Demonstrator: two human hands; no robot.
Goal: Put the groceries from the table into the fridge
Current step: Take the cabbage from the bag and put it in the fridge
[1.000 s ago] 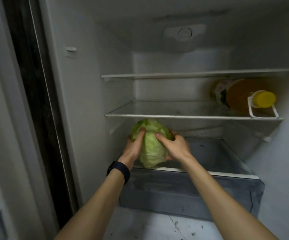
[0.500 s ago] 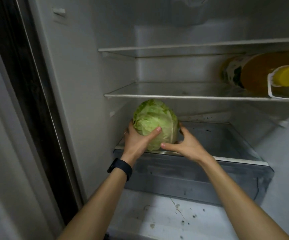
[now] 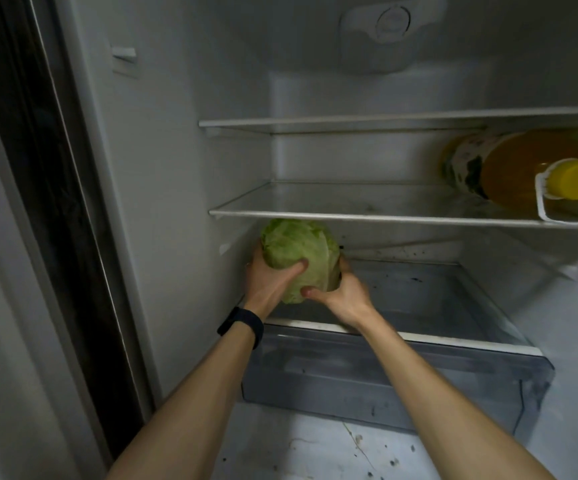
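Both hands hold the cabbage point(image 3: 298, 252) inside the open fridge point(image 3: 176, 168), at the left of the space between the lower glass shelf point(image 3: 367, 215) and the grey drawer point(image 3: 401, 372). A second ago the fingers lay over the top of the head and it sat low at the drawer's front rim. Now it sits higher and further in, its top just under the shelf edge. The left hand point(image 3: 268, 284), with a dark wristband point(image 3: 242, 325), cups it from the left with the thumb curled across the front. The right hand point(image 3: 344, 294) grips its lower right side, thumb underneath, much as half a second ago. Whether the cabbage touches the drawer cannot be told. A yellow-capped bottle point(image 3: 519, 174) lies on the shelf's right end, unmoved.
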